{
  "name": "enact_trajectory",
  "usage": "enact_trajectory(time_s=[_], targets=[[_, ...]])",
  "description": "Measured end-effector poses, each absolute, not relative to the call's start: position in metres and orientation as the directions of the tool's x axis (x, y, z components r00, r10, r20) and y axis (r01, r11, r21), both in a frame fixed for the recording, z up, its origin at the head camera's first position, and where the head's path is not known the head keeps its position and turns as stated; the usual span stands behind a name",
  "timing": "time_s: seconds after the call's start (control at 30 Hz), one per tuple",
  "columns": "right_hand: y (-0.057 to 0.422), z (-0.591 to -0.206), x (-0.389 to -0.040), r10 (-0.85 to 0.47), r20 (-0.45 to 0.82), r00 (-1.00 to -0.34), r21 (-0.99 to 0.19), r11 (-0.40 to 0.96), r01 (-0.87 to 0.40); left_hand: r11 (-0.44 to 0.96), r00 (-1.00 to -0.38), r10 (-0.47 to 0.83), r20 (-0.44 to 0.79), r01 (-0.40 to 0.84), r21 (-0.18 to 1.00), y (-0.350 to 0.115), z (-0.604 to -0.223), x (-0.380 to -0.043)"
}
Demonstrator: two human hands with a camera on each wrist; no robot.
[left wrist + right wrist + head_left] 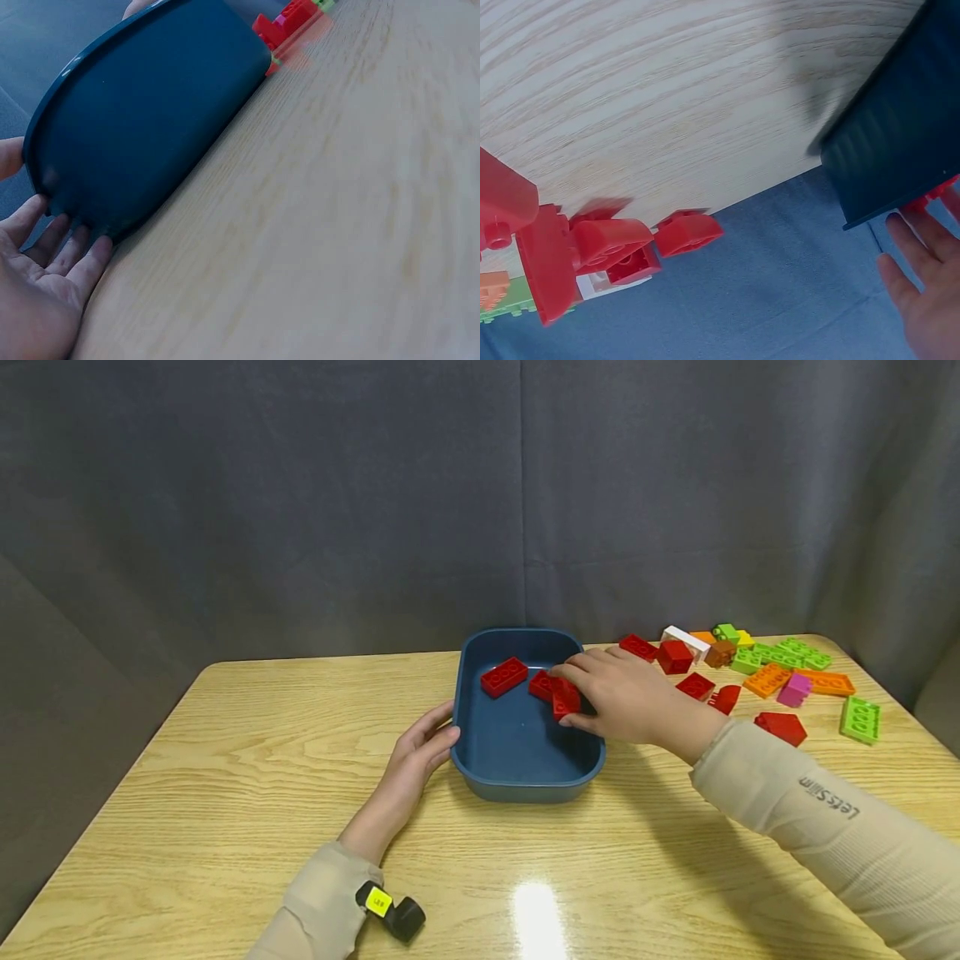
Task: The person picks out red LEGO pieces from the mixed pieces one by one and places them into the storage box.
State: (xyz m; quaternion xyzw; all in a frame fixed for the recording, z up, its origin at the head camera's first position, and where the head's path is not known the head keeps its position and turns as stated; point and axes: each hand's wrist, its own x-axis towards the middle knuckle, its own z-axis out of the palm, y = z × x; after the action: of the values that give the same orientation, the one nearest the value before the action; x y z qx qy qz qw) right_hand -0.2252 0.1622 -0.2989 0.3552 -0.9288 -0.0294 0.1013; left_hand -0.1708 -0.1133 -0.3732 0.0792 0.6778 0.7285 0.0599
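A dark blue bin (517, 793) stands on the table, with red toy bricks inside. My left hand (420, 752) rests against its left side; in the left wrist view, extended fingers (90, 266) touch the outer wall near the rim. Reaching over the right rim, my right hand (622, 697) pinches a red brick (566, 700) between thumb and fingers, inside the bin's outline. Beside that brick lies another red brick (540, 685), partly covered by it. A long red brick (504, 677) lies farther left in the bin. The right wrist view hides most of the held brick behind the bin wall.
Right of the bin, loose bricks spread over the table (300, 760): red (780, 727), white (686, 643), orange (767, 679), purple (795, 690) and green (860, 720) ones. A grey curtain (337, 510) hangs behind the table's far edge.
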Motion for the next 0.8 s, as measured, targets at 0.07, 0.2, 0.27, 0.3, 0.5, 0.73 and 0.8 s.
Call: enact_trajectory(time_s=[0.07, 0.2, 0.27, 0.3, 0.5, 0.73, 0.8], targets=[[0.1616, -0.2987, -0.2251, -0.669, 0.167, -0.724, 0.129, 0.743, -0.656, -0.073, -0.980, 0.194, 0.034, 0.020, 0.997, -0.1135, -0.3730, -0.1707], [0.1612, -0.2988, -0.2248, -0.668, 0.166, -0.725, 0.125, 0.744, -0.657, -0.069, -0.980, 0.194, 0.034, 0.021, 0.997, -0.1138, -0.3731, -0.1710], [0.1612, -0.2986, -0.2245, -0.668, 0.169, -0.725, 0.125, 0.744, -0.657, -0.067, -0.980, 0.195, 0.033, 0.020, 0.998, -0.1139, -0.3730, -0.1711], [0.1612, -0.2986, -0.2245, -0.669, 0.171, -0.723, 0.123, 0.743, -0.658, -0.065, -0.980, 0.195, 0.031, 0.019, 0.998, -0.1139, -0.3730, -0.1712], [0.1620, -0.2995, -0.2249, -0.679, 0.184, -0.711, 0.124, 0.734, -0.668, -0.057, -0.981, 0.191, 0.027, 0.017, 0.998, -0.1136, -0.3725, -0.1710], [0.1651, -0.2995, -0.2223, -0.677, 0.228, -0.700, 0.114, 0.733, -0.671, -0.057, -0.981, 0.192, 0.035, 0.024, 0.998, -0.1137, -0.3731, -0.1704], [0.1663, -0.2988, -0.2202, -0.667, 0.251, -0.701, 0.102, 0.739, -0.666, -0.056, -0.980, 0.193, 0.036, 0.026, 0.998, -0.1136, -0.3733, -0.1705]])
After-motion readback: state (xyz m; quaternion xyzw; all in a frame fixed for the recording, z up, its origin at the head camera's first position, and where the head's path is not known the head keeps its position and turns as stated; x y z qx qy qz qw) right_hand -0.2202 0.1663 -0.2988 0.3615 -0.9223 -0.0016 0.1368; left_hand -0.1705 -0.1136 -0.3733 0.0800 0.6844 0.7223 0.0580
